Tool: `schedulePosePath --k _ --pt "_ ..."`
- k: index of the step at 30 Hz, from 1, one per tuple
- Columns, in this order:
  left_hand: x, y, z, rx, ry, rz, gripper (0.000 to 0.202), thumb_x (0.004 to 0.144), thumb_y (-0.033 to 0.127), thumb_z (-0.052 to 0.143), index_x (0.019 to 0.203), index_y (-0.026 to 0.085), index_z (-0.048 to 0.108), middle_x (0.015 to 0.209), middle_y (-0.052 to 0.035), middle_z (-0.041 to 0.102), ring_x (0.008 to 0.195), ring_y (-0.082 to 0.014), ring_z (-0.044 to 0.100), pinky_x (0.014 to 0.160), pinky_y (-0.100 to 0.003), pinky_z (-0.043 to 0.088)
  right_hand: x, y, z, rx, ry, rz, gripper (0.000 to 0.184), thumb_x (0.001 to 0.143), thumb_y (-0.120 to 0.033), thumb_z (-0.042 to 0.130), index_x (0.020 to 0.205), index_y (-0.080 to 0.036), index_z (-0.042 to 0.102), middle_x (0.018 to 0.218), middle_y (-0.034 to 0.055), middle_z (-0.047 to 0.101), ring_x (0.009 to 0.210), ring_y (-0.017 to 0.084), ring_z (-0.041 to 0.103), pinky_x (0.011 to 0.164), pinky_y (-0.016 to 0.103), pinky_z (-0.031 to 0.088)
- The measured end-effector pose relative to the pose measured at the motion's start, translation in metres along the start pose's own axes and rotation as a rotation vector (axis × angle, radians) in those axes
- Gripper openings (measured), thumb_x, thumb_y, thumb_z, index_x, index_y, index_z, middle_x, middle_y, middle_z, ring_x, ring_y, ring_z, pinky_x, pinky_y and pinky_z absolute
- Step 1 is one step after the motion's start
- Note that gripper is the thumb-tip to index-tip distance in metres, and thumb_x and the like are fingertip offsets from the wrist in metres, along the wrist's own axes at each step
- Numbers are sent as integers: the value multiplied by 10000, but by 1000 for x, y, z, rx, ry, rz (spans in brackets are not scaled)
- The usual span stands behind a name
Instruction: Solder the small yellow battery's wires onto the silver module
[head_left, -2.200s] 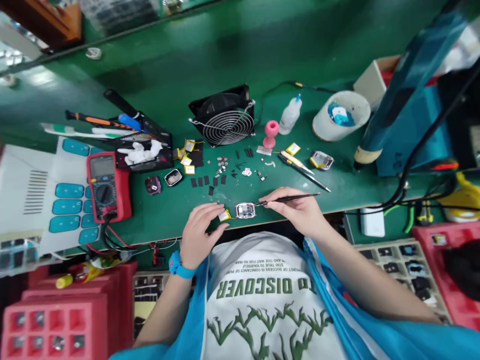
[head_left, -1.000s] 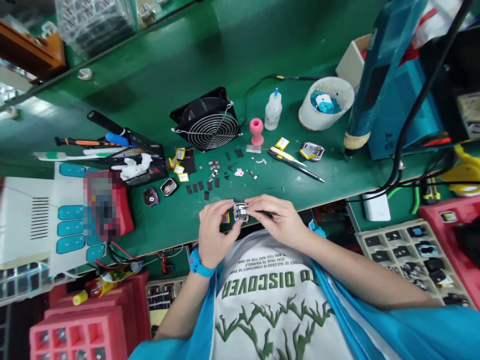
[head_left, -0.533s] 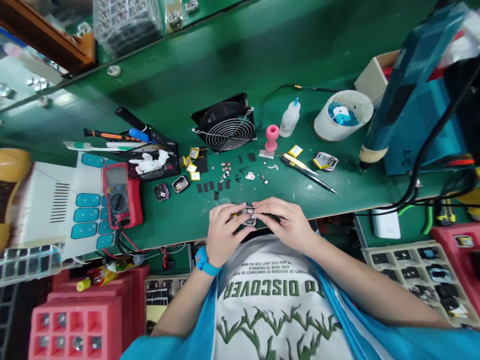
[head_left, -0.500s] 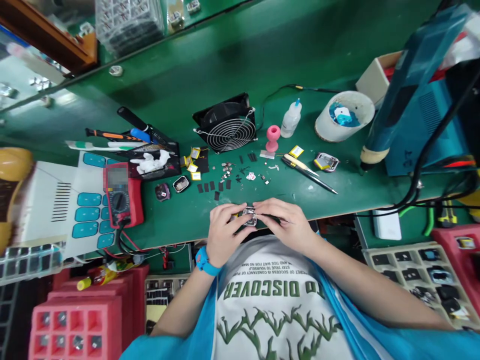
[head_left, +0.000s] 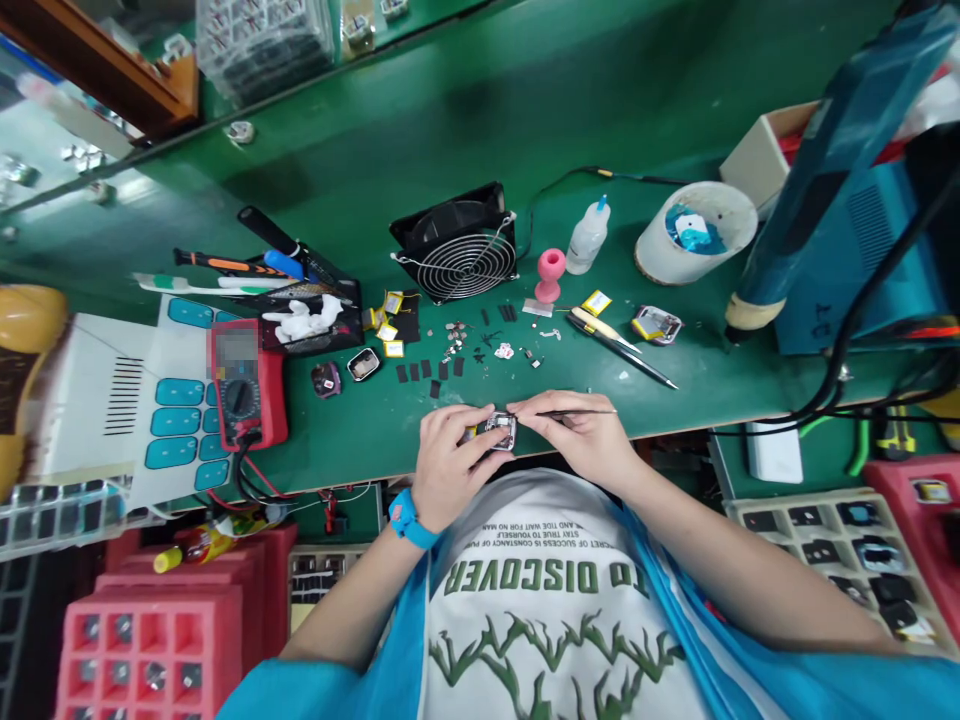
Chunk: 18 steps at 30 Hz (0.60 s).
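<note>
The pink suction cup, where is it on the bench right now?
In the head view the pink suction cup stands mid-bench, between the black fan and the white squeeze bottle.

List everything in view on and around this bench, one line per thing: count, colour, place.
small device: one, silver, bench front edge, between both hands
tweezers: one, dark, in right hand
fan: one, black with wire grille, bench middle
multimeter: one, red, left
pink stand: one, right of fan
squeeze bottle: one, clear, beside pink stand
tub: one, white, right
spare tweezers: two, dark and cream, right of centre
red trays: several, lower left
parts tray: one, beige, lower right
left hand: holding device
right hand: gripping tweezers at device
</note>
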<state>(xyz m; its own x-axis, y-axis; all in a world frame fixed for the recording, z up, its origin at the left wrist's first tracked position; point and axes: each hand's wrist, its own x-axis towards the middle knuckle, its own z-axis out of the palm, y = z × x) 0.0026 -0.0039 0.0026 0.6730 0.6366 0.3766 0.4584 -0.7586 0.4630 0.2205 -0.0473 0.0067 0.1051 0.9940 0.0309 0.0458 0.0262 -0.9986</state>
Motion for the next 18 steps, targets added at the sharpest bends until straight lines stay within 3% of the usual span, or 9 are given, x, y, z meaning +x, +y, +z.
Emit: schedulePosePath --k 3,8,12,16,18 --pt "1 2 -1 5 -7 -5 227 961 335 775 1149 217 728 1234 -82 728 1154 -237 623 972 -403 491 0 -2 -2 119 21 99 145 929 -284 738 901 -162 810 989 69 799 920 144 793 835 209 659" --pt "4 10 -2 -35 -44 -144 360 975 398 761 1215 177 609 1237 -70 732 1143 -226 638 1020 -384 473 0 -6 -5 242 161 161 129 890 -292 793 892 -163 793 961 59 798 904 132 788 845 210 658" --pt "10 11 -7 -112 -35 -221 420 968 432 766 1259 175 606 1249 -68 704 1164 -195 655 1009 -329 510 -5 -9 -2 112 90 -62 78 942 -218 745 907 -178 802 996 45 796 973 128 779 902 231 652" --pt "18 9 -16 -181 66 -227 60 997 210 729 1041 214 688 1029 8 697 1068 -125 659 978 -256 516 -10 -9 5 -91 -28 -368 137 972 -93 670 1019 -154 782 1047 40 792 1097 131 745 1006 281 621" --pt "21 8 -20 -162 66 -211 77 998 143 707 984 218 699 969 24 692 1033 -117 654 963 -256 509 -11 -9 7 -137 -40 -421 143 965 -67 664 1039 -139 763 1069 40 791 1116 131 739 1017 282 615"
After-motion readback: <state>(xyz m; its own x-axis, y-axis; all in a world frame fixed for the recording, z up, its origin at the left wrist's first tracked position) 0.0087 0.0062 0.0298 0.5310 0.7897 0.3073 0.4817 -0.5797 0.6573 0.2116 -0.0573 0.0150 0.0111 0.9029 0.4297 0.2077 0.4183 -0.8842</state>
